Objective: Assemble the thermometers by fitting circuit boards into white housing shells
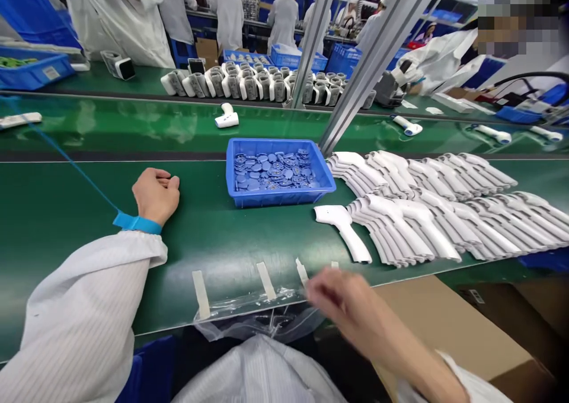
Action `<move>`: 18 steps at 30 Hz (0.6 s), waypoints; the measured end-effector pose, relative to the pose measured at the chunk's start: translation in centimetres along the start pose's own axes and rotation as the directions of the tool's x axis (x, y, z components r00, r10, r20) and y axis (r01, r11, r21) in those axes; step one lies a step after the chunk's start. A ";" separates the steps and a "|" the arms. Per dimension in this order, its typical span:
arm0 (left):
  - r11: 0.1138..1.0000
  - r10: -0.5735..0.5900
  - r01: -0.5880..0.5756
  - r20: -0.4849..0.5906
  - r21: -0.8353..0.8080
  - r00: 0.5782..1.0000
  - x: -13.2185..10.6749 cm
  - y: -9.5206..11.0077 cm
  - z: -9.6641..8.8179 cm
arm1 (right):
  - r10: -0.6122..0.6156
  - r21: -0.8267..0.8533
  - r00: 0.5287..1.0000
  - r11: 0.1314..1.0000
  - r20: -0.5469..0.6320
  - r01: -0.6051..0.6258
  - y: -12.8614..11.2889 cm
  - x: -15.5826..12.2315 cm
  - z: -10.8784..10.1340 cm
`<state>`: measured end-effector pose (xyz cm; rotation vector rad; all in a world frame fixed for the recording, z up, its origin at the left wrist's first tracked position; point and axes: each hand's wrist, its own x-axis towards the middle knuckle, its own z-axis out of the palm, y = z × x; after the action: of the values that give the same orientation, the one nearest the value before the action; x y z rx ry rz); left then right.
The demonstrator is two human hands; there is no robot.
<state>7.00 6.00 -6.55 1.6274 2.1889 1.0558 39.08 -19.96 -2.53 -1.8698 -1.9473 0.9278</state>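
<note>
My left hand (155, 194) rests on the green bench (66, 213) with its fingers curled in; nothing shows inside it. A blue wrist strap (136, 223) with a blue cord circles that wrist. My right hand (338, 299) is blurred by motion at the bench's front edge, beside strips of tape (265, 280) that hold a clear plastic bag (262, 315). A blue tray (279, 172) of small round grey parts sits ahead. Rows of white plastic shell halves (427, 213) lie to its right.
A brown cardboard box (453, 326) stands below the bench at the right. Two slanted metal posts (355, 89) rise behind the tray. White handheld devices (249, 85) line the far belt. Several people in white coats work at the back and right.
</note>
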 end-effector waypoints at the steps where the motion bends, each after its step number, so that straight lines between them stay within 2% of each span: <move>1: 1.000 0.003 -0.003 -0.003 0.001 1.000 -0.3 -0.2 0.1 | 0.015 0.023 0.990 1.000 0.142 -0.019 -0.3 -1.1 1.2; 2: 1.000 0.010 -0.010 -0.005 0.002 1.000 -0.5 -0.3 0.3 | 0.021 0.008 0.977 1.000 0.212 -0.023 -0.3 -1.8 2.9; 4: 1.000 0.030 -0.030 0.002 0.006 1.000 -0.6 -0.3 0.4 | 0.020 -0.090 0.990 0.996 0.141 -0.008 0.3 -1.4 7.4; 7: 0.998 0.061 -0.061 0.017 0.016 0.998 -0.7 -0.2 0.3 | 0.036 -0.212 0.996 0.977 0.083 -0.018 2.4 1.8 13.7; 9: 0.996 0.080 -0.081 0.032 0.026 0.996 -0.8 -0.2 0.2 | 0.015 -0.245 0.996 0.970 0.085 0.006 3.8 3.4 16.1; 11: 0.994 0.097 -0.098 0.045 0.036 0.994 -0.9 -0.3 0.0 | -0.005 -0.279 0.997 0.960 0.081 0.028 4.9 3.5 17.0; 15: 0.991 0.114 -0.117 0.051 0.058 0.992 -1.0 -0.3 0.0 | -0.036 -0.341 0.998 0.938 0.052 0.052 6.2 2.1 17.1; 18: 0.990 0.122 -0.126 0.054 0.068 0.991 -1.0 -0.2 0.0 | -0.064 -0.362 0.997 0.931 -0.032 0.048 6.6 2.6 17.5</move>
<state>7.19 5.07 -6.90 1.8215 2.1408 0.9671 33.28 -22.15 -20.39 -1.9883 -2.2535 0.5315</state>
